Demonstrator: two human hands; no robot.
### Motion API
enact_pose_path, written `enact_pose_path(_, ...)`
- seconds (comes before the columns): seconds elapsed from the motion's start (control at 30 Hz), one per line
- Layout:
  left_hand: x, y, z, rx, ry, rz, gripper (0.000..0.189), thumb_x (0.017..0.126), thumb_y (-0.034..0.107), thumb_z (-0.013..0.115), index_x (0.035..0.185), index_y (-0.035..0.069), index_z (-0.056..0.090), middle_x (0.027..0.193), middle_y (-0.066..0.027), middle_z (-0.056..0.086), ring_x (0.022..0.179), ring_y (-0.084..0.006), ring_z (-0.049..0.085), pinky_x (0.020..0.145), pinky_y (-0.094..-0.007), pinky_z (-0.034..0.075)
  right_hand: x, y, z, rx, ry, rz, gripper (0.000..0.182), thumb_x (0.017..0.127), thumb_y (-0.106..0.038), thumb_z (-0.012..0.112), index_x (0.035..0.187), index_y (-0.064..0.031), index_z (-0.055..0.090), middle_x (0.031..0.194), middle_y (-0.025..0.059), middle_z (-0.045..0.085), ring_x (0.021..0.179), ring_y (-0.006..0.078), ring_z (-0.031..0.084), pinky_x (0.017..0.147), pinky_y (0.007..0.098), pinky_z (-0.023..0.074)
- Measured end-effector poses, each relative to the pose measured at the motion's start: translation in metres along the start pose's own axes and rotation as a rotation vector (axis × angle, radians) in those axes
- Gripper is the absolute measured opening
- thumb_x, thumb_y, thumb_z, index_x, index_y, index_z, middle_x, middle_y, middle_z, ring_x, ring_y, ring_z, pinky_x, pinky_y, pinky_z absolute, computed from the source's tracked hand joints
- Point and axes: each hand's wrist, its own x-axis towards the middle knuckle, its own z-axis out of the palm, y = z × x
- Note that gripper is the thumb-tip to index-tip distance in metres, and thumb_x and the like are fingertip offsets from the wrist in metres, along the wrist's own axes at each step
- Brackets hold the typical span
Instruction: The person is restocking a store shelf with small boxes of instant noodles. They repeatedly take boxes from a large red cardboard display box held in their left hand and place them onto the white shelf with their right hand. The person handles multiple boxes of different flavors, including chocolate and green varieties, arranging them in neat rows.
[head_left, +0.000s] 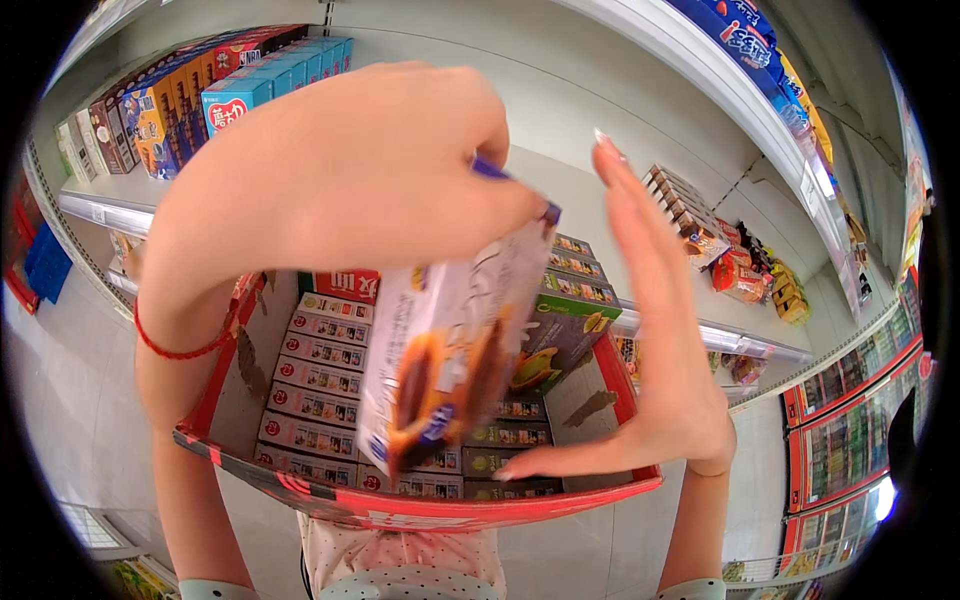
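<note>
My left hand (390, 172), a red cord bracelet at its wrist, is bent over and grips the upper end of a small white snack box (450, 352). Brown-and-orange biscuit pictures cover the box, which hangs tilted and blurred. To the right, my right hand (664, 352) is spread wide, thumb apart from the fingers, holding nothing. Below both hands stands an open red-edged cardboard carton (420, 512). Rows of thin boxes (315, 379) line its left and bottom, and taller green-and-dark boxes (570, 319) stand at its right rear. The held box hides part of the contents.
Behind the carton runs a white shelf (577, 180). Blue snack boxes (247, 94) and orange-and-blue boxes (154, 124) stand at its left; stacked brown-and-white boxes (686, 214) and bagged snacks (739, 274) are at its right. An upper shelf edge (806, 161) overhangs the right side.
</note>
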Motion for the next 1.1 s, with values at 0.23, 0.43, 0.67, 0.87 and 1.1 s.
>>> enact_pose_path(0.23, 0.014, 0.006, 0.006, -0.377, 0.125, 0.006, 0.038, 0.091, 0.029, 0.066, 0.116, 0.002, 0.067, 0.084, -0.0071, 0.065, 0.075, -0.0149, 0.060, 0.068, -0.0271, 0.048, 0.016, -0.017, 0.006, 0.053, -0.026, 0.049, 0.132, 0.055, -0.035, 0.093, 0.156, 0.0016, 0.017, 0.154, 0.0357, 0.022, 0.139, 0.0536, 0.030, 0.110, 0.0582, 0.0292)
enact_pose_path(0.43, 0.021, 0.013, 0.023, -0.768, 0.190, 0.046, 0.051, 0.095, 0.046, 0.058, 0.125, 0.004, 0.059, 0.076, -0.0072, 0.062, 0.067, -0.0125, 0.058, 0.068, -0.0248, 0.046, 0.004, 0.000, 0.002, 0.074, -0.001, 0.126, 0.144, 0.049, -0.039, 0.095, 0.156, 0.0026, 0.009, 0.154, 0.0294, 0.025, 0.142, 0.0448, 0.030, 0.113, 0.0507, 0.0264)
enact_pose_path(0.67, 0.024, 0.001, 0.029, -0.630, 0.155, 0.095, 0.050, 0.101, 0.045, 0.048, 0.126, 0.002, 0.056, 0.084, -0.0091, 0.065, 0.075, -0.0128, 0.061, 0.071, -0.0262, 0.047, -0.054, 0.072, -0.004, 0.272, 0.486, 0.358, 0.140, 0.050, -0.043, 0.091, 0.158, -0.0025, 0.012, 0.148, 0.0231, 0.036, 0.138, 0.0348, 0.038, 0.113, 0.0461, 0.0295)
enact_pose_path(0.87, 0.021, -0.010, 0.054, 0.099, 0.144, 0.204, 0.051, 0.087, 0.024, 0.067, 0.129, -0.002, 0.054, 0.111, -0.0224, 0.065, 0.103, -0.0362, 0.064, 0.091, -0.0413, 0.051, -0.138, 0.180, -0.018, 0.104, 0.778, 0.718, 0.124, 0.065, -0.041, 0.089, 0.157, -0.0028, 0.016, 0.147, 0.0259, 0.039, 0.135, 0.0360, 0.042, 0.111, 0.0462, 0.0346)
enact_pose_path(1.1, 0.022, -0.021, 0.063, 0.301, -0.042, 0.195, 0.062, 0.080, 0.025, 0.069, 0.131, -0.007, 0.053, 0.128, -0.0230, 0.060, 0.118, -0.0370, 0.056, 0.101, -0.0442, 0.045, -0.213, 0.284, -0.011, -0.168, 0.817, 1.037, 0.135, 0.061, -0.058, 0.088, 0.153, 0.0091, 0.015, 0.149, 0.0326, 0.034, 0.137, 0.0412, 0.039, 0.113, 0.0448, 0.0325)
